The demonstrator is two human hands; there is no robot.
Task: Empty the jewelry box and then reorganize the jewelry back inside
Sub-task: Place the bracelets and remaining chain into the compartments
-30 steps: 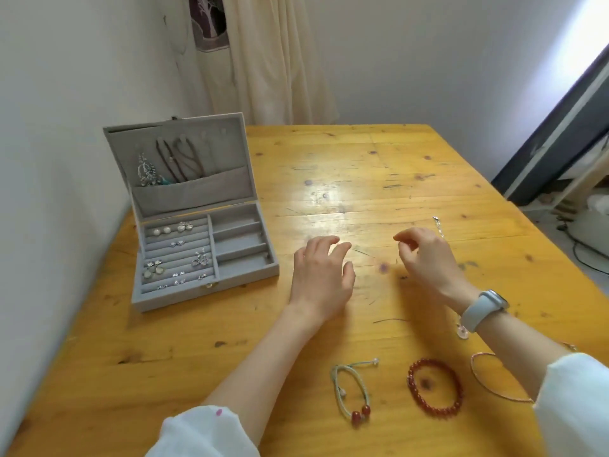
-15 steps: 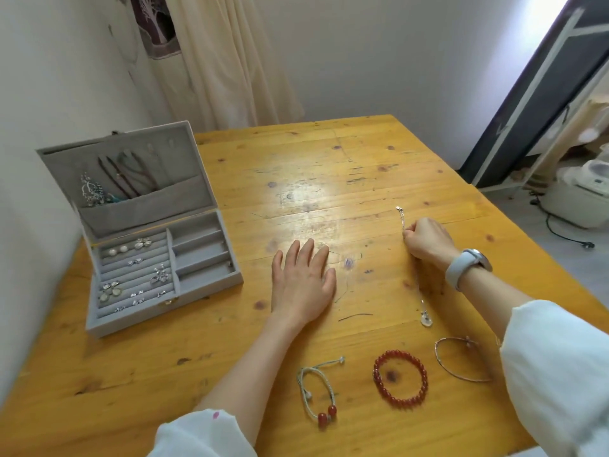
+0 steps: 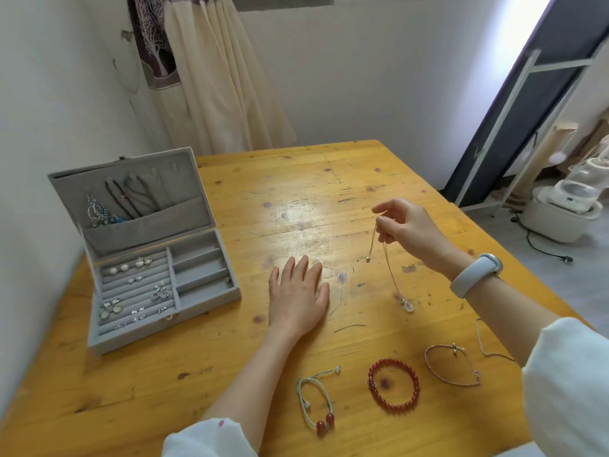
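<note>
At left of frame, the grey jewelry box [image 3: 155, 258] is sitting open on the wooden surface [image 3: 296, 199], lid upright. Earrings [image 3: 135, 291] are filling its ring-roll rows and dark necklaces [image 3: 131, 199] are hanging in the lid pocket; the right-hand compartments are looking bare. Centre frame, the left hand [image 3: 298, 296] is lying flat on the surface, fingers spread, holding nothing. Right of centre, the right hand [image 3: 407, 227] is pinching a thin pendant chain [image 3: 390, 268] and dangling it, pendant near or touching the wood. Along the lower edge, a cord bracelet [image 3: 314, 402], red bead bracelet [image 3: 393, 385] and thin bangle [image 3: 451, 366] are lying out. Judging emptying as only partly done. Another fine chain is disappearing under the right sleeve; small earrings are hard to make out.
</note>
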